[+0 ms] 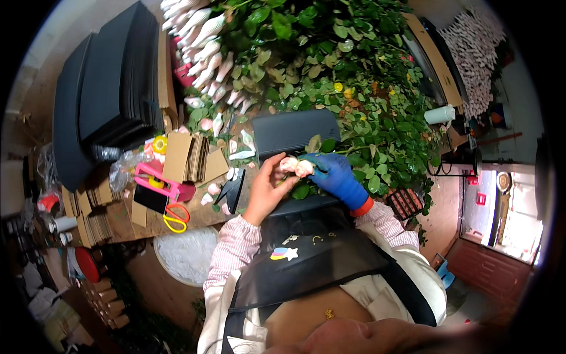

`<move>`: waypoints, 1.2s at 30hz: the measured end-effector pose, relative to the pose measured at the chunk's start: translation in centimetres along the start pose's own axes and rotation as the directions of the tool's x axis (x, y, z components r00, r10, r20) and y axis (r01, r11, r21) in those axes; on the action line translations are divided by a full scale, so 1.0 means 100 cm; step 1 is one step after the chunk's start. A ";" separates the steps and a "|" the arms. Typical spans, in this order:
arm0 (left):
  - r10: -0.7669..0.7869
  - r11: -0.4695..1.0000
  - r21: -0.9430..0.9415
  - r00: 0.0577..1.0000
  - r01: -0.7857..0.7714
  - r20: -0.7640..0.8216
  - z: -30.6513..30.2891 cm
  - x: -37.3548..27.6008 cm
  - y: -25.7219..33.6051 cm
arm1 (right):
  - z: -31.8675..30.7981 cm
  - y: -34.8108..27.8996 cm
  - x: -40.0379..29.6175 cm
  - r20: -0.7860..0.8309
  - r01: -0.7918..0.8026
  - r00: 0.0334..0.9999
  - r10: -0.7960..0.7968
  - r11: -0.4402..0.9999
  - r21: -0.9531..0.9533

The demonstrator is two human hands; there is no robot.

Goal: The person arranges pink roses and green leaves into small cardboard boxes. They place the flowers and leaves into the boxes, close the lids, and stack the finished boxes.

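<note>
Two pale pink roses (296, 166) sit side by side between my hands, above a dark ridged board (296, 130). My bare left hand (270, 188) has its fingers curled around the left bloom. My right hand (338, 177), in a blue glove with a red cuff, closes on the roses at the right bloom; their stems are mostly hidden. Green leaves stick out above and below the blooms. Left of my left hand, a black stapler-like tool (235, 190) lies on the wooden table (124, 221) among loose petals.
Cut rose stems and leaves (353, 66) heap across the back and right. Net-wrapped buds (208, 48) stand at the back left, near stacked black sheets (119, 75). Left on the table are cardboard pieces (179, 157), a pink tape dispenser (166, 186), a phone (150, 198) and scissors (177, 219).
</note>
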State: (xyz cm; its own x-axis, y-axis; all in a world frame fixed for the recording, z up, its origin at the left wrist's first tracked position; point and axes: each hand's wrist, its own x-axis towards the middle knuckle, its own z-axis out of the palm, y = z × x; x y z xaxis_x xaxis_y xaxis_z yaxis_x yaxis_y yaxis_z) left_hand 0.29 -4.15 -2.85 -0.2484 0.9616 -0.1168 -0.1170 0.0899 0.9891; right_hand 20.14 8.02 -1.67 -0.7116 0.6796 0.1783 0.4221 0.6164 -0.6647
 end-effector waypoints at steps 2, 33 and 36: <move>-0.073 0.987 -0.139 0.996 0.080 0.052 0.013 0.004 0.017 | 0.000 0.008 -0.003 -0.027 0.062 0.998 -0.062 0.998 0.007; -0.055 0.978 -0.198 0.994 0.073 0.094 0.080 -0.017 0.103 | -0.143 0.036 -0.052 0.191 0.165 0.975 -0.112 0.942 -0.291; 0.153 0.983 -0.124 0.975 -0.134 0.158 0.081 -0.018 0.119 | -0.159 0.039 -0.058 0.085 0.135 0.990 -0.112 0.930 -0.343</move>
State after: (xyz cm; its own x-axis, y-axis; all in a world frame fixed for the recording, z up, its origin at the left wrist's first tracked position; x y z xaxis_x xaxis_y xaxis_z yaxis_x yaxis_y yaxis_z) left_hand 7.11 -2.69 9.84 -0.1085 0.9927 0.0520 -0.2010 -0.0731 0.9769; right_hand 34.85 12.79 6.27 -0.7996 0.5699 0.1894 0.4893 0.8011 -0.3449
